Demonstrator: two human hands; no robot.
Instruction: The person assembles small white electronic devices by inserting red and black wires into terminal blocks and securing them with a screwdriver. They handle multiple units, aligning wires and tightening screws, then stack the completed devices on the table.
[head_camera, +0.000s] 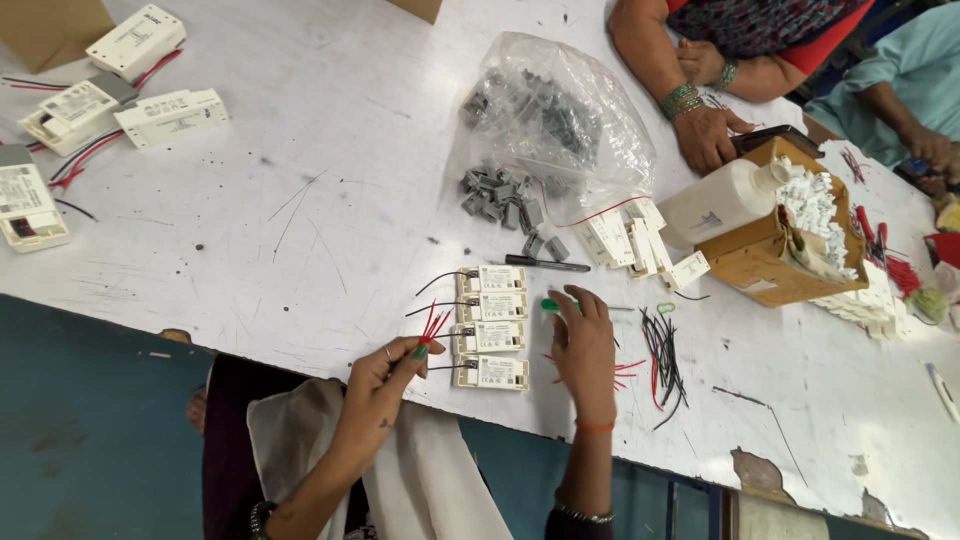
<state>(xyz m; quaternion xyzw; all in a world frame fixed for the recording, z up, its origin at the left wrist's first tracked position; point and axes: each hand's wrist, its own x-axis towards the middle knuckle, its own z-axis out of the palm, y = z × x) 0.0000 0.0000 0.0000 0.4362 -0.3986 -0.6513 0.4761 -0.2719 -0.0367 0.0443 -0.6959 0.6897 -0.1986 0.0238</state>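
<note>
Four white labelled modules (490, 325) stacked in a column at table (300, 200) edge.
Left hand (385, 375) at 9 o'clock pinching red wires (432, 323); right hand (583, 340) at 3 o'clock, fingers loosely bent, touching green-tipped tool (550, 304). Clear bag (560, 120) of grey parts at 12.

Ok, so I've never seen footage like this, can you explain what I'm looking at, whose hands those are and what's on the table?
This is one picture from a camera worn on a person's head, looking down at a scuffed white table. The two bare hands at the bottom are that person's own. The left hand pinches a few short red wires. The right hand rests beside a column of four small white modules, with a green-tipped tool under its fingers. Nearby lie loose black and red wires, a clear bag of grey parts, a black pen and a cardboard box. The arms at the top belong to other people.
</note>
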